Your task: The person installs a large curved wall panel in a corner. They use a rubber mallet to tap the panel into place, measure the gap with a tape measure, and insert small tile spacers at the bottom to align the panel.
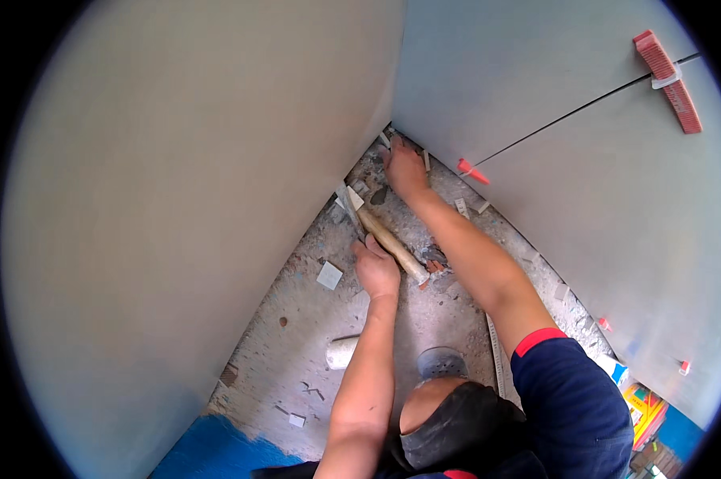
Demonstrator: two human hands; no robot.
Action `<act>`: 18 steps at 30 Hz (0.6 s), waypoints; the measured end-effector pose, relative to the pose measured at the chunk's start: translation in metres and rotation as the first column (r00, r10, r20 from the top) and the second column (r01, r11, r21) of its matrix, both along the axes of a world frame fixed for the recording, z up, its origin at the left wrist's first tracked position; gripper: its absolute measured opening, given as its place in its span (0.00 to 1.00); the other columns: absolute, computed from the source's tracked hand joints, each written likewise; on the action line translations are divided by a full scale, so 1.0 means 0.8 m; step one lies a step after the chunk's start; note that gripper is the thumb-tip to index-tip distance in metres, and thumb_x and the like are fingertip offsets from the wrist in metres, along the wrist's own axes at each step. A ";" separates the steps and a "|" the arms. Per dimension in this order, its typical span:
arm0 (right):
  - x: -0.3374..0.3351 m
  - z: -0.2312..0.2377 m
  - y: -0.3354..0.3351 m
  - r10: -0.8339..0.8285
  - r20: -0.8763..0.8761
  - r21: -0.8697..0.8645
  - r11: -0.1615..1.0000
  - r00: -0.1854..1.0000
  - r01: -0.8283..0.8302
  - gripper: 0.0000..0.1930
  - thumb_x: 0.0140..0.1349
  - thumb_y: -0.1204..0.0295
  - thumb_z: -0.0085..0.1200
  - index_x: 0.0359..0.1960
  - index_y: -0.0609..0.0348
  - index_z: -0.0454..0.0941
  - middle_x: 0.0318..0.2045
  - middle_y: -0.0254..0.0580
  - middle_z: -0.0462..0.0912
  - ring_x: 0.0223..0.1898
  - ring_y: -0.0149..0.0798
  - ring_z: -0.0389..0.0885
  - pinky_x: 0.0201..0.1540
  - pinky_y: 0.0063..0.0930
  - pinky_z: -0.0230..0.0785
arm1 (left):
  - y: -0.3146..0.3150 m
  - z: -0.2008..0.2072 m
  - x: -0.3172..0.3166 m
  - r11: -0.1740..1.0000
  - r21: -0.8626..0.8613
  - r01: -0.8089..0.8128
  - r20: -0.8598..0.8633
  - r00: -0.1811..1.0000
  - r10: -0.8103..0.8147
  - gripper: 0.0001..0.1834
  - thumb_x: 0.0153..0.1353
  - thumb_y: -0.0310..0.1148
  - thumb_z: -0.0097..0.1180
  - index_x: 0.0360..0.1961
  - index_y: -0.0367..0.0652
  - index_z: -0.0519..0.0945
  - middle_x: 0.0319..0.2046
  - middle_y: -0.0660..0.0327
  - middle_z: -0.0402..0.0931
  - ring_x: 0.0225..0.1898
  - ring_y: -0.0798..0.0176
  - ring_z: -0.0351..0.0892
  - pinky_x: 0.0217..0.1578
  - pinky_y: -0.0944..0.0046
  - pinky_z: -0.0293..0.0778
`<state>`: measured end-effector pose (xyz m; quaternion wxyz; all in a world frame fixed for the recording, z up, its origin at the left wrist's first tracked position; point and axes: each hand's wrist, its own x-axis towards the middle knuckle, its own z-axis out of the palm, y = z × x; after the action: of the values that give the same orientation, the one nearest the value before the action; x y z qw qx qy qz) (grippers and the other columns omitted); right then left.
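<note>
My left hand (376, 270) is closed around the lower end of a flat grey bar-like tool (349, 209), whose upper end reaches the foot of the left wall panel (209, 168). Right beside it, a wooden handle (394, 249) lies slantwise on the rough floor; whether a head is joined to it I cannot tell. Stretched into the corner, my right hand (407, 169) has its fingers bent down at the floor, close to a small pale strip (384, 140). The fingertips are partly hidden, so what they grip does not show clearly.
The right wall panel (584, 184) bears a pink levelling clamp (669, 81) and a red wedge (473, 171) along its dark joint. Around lie a white square chip (329, 275), a white roll (342, 352), a ruler-like strip (495, 355) and a yellow packet (646, 411).
</note>
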<state>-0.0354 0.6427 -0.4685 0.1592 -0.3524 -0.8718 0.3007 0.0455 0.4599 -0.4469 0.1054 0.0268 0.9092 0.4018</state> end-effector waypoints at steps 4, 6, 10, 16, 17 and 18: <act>-0.004 0.000 -0.002 0.044 0.028 0.001 0.999 0.999 -0.044 0.16 0.71 0.64 0.51 0.45 0.67 0.71 0.39 0.70 0.82 0.42 0.68 0.82 0.46 0.58 0.74 | -0.002 0.001 -0.001 1.000 -0.015 -0.007 0.020 1.000 0.007 0.19 0.76 0.42 0.43 0.42 0.32 0.69 0.29 0.31 0.79 0.35 0.25 0.78 0.35 0.33 0.71; -0.004 -0.004 -0.003 0.045 0.020 0.025 0.999 0.999 -0.045 0.15 0.71 0.64 0.51 0.45 0.67 0.71 0.37 0.69 0.82 0.40 0.68 0.82 0.44 0.58 0.75 | -0.002 0.002 0.000 1.000 0.004 -0.012 -0.002 1.000 0.012 0.18 0.76 0.41 0.43 0.42 0.32 0.69 0.29 0.31 0.79 0.35 0.25 0.78 0.35 0.34 0.71; -0.007 -0.010 -0.002 0.044 0.002 0.084 0.996 0.999 -0.044 0.15 0.70 0.64 0.52 0.43 0.66 0.72 0.33 0.66 0.83 0.35 0.66 0.84 0.40 0.58 0.77 | -0.001 0.004 -0.001 1.000 -0.003 0.001 0.005 1.000 -0.001 0.17 0.76 0.40 0.44 0.41 0.31 0.70 0.30 0.30 0.79 0.36 0.25 0.78 0.35 0.35 0.71; -0.007 -0.013 0.001 0.062 0.027 0.103 0.993 0.998 -0.065 0.12 0.65 0.67 0.53 0.42 0.66 0.73 0.31 0.61 0.85 0.33 0.62 0.86 0.39 0.53 0.79 | -0.001 0.002 0.006 1.000 0.006 -0.007 -0.049 0.999 0.007 0.18 0.76 0.39 0.44 0.39 0.30 0.71 0.30 0.30 0.78 0.37 0.24 0.77 0.36 0.36 0.71; -0.006 -0.014 0.002 0.067 0.043 0.111 0.991 0.997 -0.071 0.12 0.64 0.68 0.53 0.42 0.66 0.73 0.30 0.61 0.85 0.33 0.61 0.86 0.39 0.53 0.80 | -0.003 0.001 0.005 1.000 -0.008 -0.002 -0.054 0.999 0.001 0.18 0.76 0.39 0.44 0.39 0.30 0.71 0.30 0.30 0.78 0.37 0.24 0.77 0.36 0.36 0.71; -0.006 -0.015 -0.002 0.084 0.051 0.110 0.990 0.995 -0.089 0.12 0.64 0.68 0.53 0.42 0.66 0.74 0.31 0.60 0.85 0.33 0.61 0.86 0.39 0.53 0.80 | -0.006 0.000 0.003 1.000 -0.022 0.003 -0.057 0.998 -0.004 0.19 0.76 0.38 0.44 0.38 0.29 0.72 0.30 0.30 0.78 0.36 0.24 0.77 0.37 0.36 0.71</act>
<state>-0.0402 0.6414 -0.4808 0.1453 -0.3114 -0.9053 0.2496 0.0481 0.4548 -0.4472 0.0804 0.0388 0.9161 0.3908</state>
